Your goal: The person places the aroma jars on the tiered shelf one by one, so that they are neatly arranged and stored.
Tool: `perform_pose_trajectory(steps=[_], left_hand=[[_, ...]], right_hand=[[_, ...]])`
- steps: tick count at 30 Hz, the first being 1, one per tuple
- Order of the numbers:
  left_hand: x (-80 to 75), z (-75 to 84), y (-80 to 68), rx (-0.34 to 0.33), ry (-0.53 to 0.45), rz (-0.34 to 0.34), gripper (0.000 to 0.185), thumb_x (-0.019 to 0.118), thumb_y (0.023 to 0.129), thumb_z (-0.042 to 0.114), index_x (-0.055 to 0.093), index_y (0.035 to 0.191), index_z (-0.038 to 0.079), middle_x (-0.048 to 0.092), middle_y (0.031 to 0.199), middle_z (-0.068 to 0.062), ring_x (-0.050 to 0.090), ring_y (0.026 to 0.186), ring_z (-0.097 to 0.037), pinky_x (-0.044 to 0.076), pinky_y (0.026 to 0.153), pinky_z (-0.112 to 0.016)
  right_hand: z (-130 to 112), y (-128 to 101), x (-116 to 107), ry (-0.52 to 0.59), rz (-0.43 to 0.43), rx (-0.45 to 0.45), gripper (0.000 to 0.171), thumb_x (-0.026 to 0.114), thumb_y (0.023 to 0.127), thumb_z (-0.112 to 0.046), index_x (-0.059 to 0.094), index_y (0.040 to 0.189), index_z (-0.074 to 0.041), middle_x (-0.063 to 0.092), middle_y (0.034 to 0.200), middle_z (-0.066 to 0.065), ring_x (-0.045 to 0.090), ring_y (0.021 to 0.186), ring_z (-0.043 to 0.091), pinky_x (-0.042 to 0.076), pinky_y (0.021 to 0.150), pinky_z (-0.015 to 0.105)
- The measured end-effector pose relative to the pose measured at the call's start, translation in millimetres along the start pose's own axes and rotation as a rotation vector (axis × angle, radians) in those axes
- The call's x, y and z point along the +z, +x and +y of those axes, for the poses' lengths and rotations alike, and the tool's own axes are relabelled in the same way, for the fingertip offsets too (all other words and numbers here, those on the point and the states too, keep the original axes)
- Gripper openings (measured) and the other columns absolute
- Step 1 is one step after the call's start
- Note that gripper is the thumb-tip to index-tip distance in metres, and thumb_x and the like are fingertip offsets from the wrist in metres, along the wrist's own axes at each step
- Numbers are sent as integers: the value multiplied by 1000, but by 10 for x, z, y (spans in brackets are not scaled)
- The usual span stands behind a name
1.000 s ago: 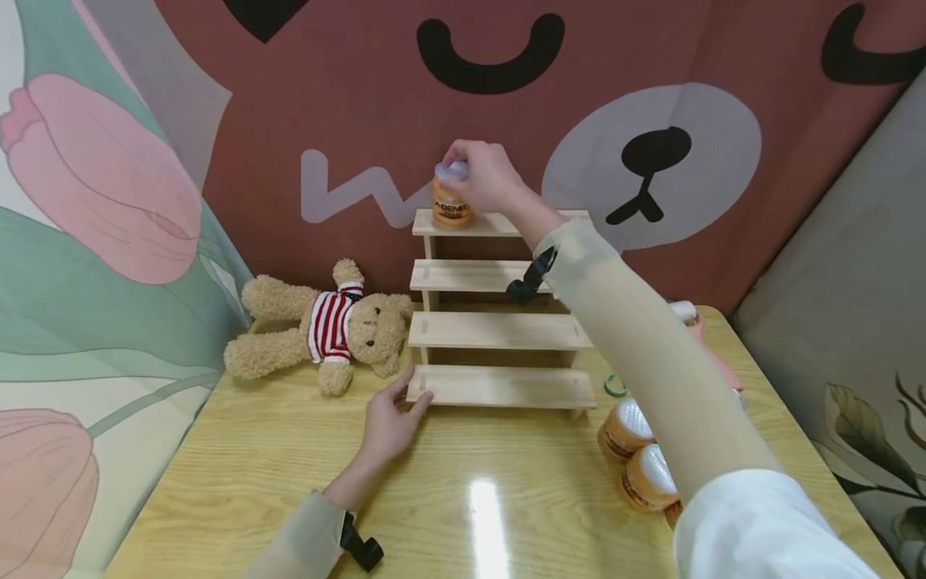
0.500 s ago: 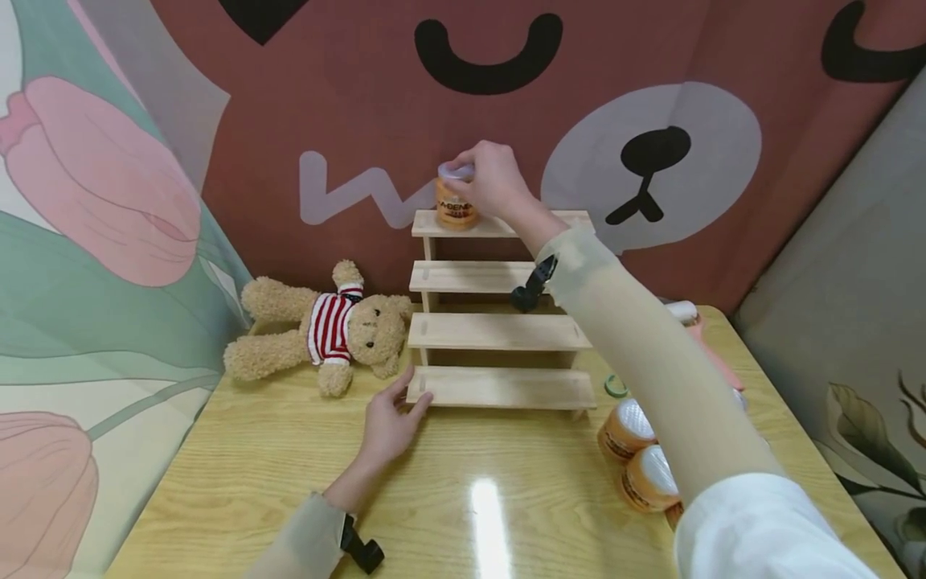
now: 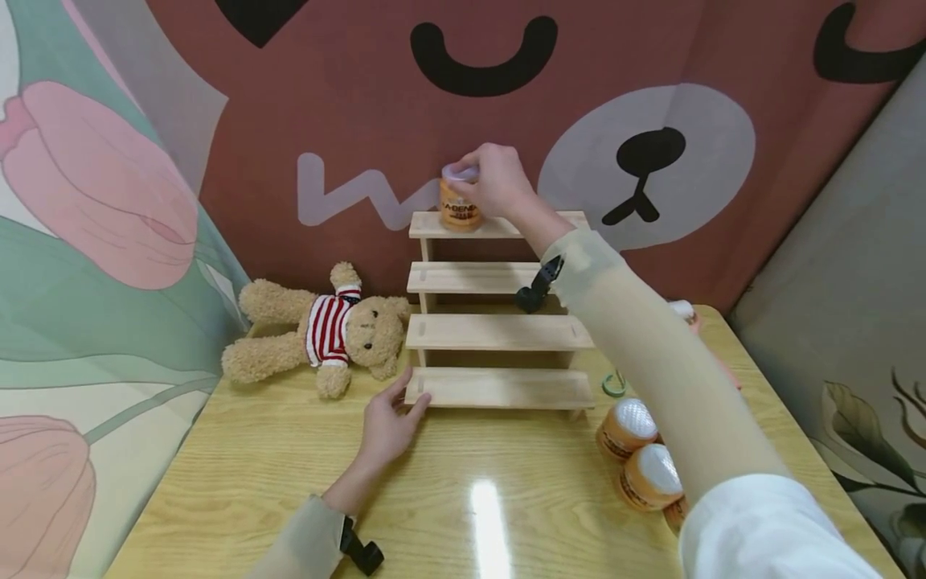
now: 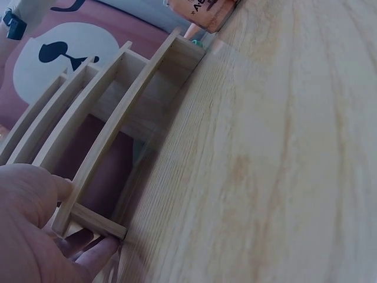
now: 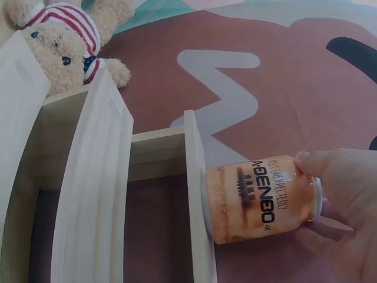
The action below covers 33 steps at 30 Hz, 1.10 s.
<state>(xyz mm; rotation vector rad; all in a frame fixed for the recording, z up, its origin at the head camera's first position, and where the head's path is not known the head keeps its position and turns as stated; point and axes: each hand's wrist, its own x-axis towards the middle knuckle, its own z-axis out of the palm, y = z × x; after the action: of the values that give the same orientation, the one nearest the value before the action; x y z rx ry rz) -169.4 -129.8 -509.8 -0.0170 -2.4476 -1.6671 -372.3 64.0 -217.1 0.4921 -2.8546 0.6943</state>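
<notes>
A light wooden stepped rack [image 3: 499, 331] with several narrow shelves stands on the table against the back cloth. By its lid end, my right hand [image 3: 499, 181] grips an orange can [image 3: 460, 205] with dark lettering and a pale lid. The can is upright on the left part of the top shelf; the right wrist view shows its base against the board [image 5: 197, 194]. My left hand [image 3: 389, 422] holds the left end of the lowest shelf [image 3: 499, 388], thumb on the front corner. In the left wrist view its fingers [image 4: 100, 256] reach the short end piece below the board.
Left of the rack a teddy bear [image 3: 329, 331] in a striped top lies on its back. More orange cans [image 3: 651, 476] stand at the right, partly under my right forearm. A green ring [image 3: 614, 384], perhaps tape, and a white cylinder [image 3: 682, 309] lie near them.
My right hand has shifted the orange can slightly to the right along the top shelf. The left hand stays at the lowest shelf's end.
</notes>
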Motion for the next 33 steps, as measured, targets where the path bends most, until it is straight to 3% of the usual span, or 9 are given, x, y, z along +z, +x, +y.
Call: perform_pose_trajectory(steps=[5,12,20,27,33], left_hand=[[-11,-1,21,4,6,-2,62,79,98,15,54,152,-4,55,157,-18,62,136,-40,59,107,-45],[-25,-1,43,7,21,2,62,79,98,16,54,152,-4,56,156,-19,64,134,-39,60,106,-45],[-43,-34,74,-12,42,12,62,79,99,17,54,153,-2,56,157,-17,64,135,-38,59,107,-45],[-46,-34,104,-9,41,12,63,79,99,17,54,153,-2,55,157,-18,64,135,-37,59,107,-47],[-37,-47,112,-3,49,20,62,80,98,17,55,152,-1,56,156,-17,64,134,-37,60,106,-47]], right_hand=[[50,-75,-113,6,32,-70,49,71,102,-41,68,145,-18,65,145,6,59,129,23,56,108,34],[221,-301,-444,-35,82,-115,49,71,102,-42,68,145,-18,63,153,6,52,146,26,44,125,46],[423,-602,-690,-111,95,-129,49,69,103,-42,68,146,-18,64,150,11,66,117,34,58,100,48],[653,-789,-816,-164,150,-217,43,73,101,-36,73,137,-13,73,134,14,67,121,34,60,99,52],[842,-947,-875,-174,182,-242,42,76,99,-32,75,136,-14,75,133,14,69,118,34,62,96,52]])
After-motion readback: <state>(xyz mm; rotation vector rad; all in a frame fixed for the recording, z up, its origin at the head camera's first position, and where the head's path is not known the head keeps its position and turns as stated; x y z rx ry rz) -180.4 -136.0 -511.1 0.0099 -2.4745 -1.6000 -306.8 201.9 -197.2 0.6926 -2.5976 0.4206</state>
